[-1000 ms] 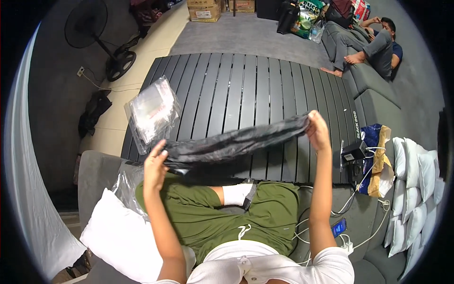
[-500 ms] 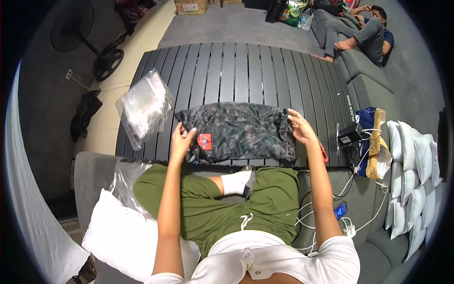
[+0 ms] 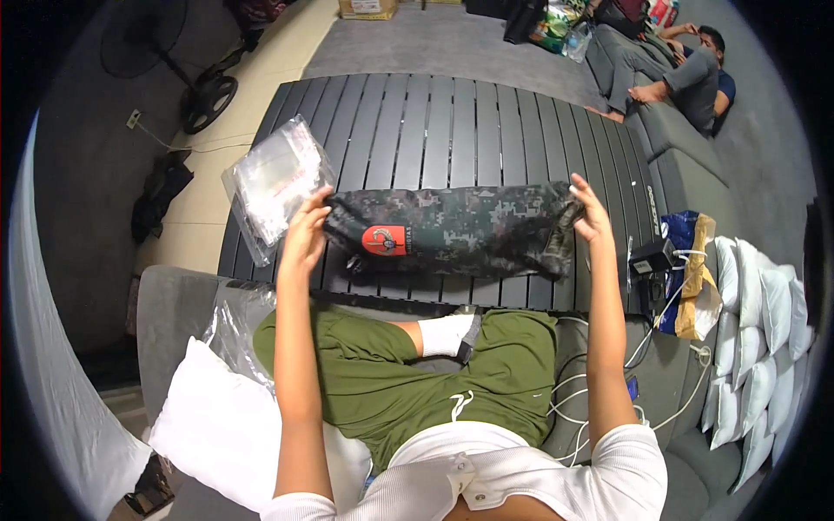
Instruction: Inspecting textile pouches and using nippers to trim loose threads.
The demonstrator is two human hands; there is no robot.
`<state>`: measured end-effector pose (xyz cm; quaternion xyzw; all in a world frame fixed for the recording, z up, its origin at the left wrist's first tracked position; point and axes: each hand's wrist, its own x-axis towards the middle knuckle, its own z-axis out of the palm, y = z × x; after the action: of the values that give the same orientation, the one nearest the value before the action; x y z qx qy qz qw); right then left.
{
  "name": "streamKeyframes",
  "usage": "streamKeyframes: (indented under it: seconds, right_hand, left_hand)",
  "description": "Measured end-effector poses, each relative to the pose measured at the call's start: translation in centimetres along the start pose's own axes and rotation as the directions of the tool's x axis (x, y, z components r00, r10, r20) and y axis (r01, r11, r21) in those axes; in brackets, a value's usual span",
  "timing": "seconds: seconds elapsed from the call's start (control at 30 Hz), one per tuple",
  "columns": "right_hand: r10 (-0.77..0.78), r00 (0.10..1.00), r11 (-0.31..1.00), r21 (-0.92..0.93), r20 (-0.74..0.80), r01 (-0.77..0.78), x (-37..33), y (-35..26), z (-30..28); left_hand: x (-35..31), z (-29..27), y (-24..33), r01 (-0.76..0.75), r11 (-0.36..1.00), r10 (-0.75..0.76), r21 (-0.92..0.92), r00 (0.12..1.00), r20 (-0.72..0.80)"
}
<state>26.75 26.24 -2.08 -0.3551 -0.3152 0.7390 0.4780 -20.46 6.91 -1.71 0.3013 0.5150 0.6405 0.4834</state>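
A dark digital-camouflage cloth (image 3: 473,227) with a red emblem patch near its left end is stretched between my hands into a long band over the slatted table. My left hand (image 3: 306,233) is closed on its left end, thumb and fingers at the upper corner. At the other end my right hand (image 3: 592,213) grips the edge, its fingertips pointing up. The band's lower edge hangs close to the table's near side. Whether the cloth is a garment or a sleeve of fabric, I cannot tell.
Clear plastic bags (image 3: 282,178) lie on the black slatted table (image 3: 417,130) left of the cloth. A dark box with cables (image 3: 653,256) and a blue-and-tan bag (image 3: 695,291) stand at right. A white pillow (image 3: 213,425) is beside me. Another person (image 3: 686,78) reclines on the far sofa.
My hands have moved farther apart, the left one upward. The cloth, wider and wrinkled before, is now pulled into a longer, narrower, smoother band.
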Motion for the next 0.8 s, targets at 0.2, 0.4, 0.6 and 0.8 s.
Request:
streamKeyframes:
  seconds: [0.2,0.4,0.6,0.8]
  right_hand:
    - [-0.084,0.977,0.934,-0.358,-0.197,0.008,0.9,2.0,-2.7]
    - [-0.133,0.982,0.931,-0.356,-0.134,0.078,-5.0,-1.0,-2.1]
    - [-0.468,0.875,0.267,-0.964,-0.129,0.001,-9.6,2.7,-7.5]
    - [-0.640,0.768,-0.353,-0.896,0.022,-0.269,-12.2,4.8,-12.1]
  left_hand:
    - [0.2,1.8,-3.1,0.045,0.946,-0.121,-0.321,0.968,-0.221]
    - [-9.3,6.1,4.5,0.068,0.900,-0.055,-0.431,0.998,0.043]
    - [-14.7,10.8,6.2,0.100,0.925,-0.047,-0.367,0.988,0.150]
    - [-17.5,12.8,6.4,0.150,0.923,-0.077,-0.354,0.974,0.211]
